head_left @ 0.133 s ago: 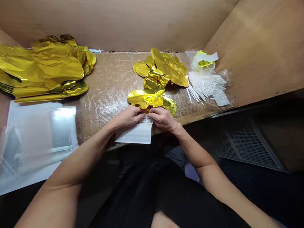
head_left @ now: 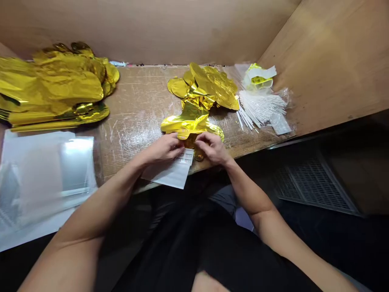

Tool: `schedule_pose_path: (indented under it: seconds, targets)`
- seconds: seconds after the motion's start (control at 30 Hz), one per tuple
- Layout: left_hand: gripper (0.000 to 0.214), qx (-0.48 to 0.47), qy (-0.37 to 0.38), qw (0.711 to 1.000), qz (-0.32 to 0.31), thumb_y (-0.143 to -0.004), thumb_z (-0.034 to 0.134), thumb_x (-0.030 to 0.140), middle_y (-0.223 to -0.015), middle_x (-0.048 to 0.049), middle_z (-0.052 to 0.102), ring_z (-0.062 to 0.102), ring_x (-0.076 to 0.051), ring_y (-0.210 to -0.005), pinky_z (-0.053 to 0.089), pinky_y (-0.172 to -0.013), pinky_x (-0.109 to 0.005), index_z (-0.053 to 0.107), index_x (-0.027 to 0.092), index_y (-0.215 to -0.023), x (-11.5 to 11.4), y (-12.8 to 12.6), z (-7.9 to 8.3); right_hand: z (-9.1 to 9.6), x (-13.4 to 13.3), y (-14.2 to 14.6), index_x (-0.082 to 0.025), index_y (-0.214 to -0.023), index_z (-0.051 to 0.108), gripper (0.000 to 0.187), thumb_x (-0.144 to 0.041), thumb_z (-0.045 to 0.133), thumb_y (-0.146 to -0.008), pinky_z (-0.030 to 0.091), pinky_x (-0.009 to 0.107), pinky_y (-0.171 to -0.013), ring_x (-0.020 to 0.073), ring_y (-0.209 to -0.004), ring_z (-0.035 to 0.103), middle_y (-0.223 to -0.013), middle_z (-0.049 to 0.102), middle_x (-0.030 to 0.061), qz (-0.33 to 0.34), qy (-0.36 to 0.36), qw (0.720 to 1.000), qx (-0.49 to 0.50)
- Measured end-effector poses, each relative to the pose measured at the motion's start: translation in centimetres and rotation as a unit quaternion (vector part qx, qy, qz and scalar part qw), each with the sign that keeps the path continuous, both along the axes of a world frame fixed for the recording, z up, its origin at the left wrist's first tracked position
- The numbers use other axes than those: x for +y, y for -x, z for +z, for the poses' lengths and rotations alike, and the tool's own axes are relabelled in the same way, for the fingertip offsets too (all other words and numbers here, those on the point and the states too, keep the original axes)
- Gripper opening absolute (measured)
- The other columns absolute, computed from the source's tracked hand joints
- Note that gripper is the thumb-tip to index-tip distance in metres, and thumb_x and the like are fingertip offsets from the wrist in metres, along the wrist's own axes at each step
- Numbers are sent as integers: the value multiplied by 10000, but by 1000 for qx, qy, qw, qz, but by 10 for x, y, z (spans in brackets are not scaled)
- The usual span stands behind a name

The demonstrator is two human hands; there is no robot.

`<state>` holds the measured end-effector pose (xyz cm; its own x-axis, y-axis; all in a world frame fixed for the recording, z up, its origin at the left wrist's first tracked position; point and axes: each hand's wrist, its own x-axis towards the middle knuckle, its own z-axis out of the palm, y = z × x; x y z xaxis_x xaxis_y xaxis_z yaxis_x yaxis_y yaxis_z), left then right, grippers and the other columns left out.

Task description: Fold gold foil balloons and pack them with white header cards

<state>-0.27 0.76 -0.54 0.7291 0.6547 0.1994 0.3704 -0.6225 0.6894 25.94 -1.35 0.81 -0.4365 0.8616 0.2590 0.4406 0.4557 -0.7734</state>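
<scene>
From my remote view, the left hand [head_left: 164, 149] has its grip closed on the top edge of a printed white sheet [head_left: 168, 174]. The right hand [head_left: 212, 148] has its grip closed on a crumpled gold foil balloon [head_left: 190, 123], just above the sheet. Around them: clear plastic bags [head_left: 45, 182] at 8 o'clock, a metal grille [head_left: 316, 182] at 4, more gold foil balloons [head_left: 51, 89] at 10, and white sticks [head_left: 261, 107] at 2 on the film-covered desk [head_left: 136, 105]. A plywood wall [head_left: 136, 28] stands at 12.
</scene>
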Motion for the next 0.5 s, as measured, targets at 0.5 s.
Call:
schedule_pose_path:
  seconds: [0.5]
  targets:
    - [359, 102, -33, 993, -47, -1003, 535, 313, -693, -88, 586, 415, -256, -816, 320, -749, -395, 603, 192, -672, 2, 1, -6, 19, 6, -14, -155, -1019, 787, 300, -447, 725, -988, 465, 407, -849, 340, -979, 682, -1048, 771, 197, -88, 37, 900, -426]
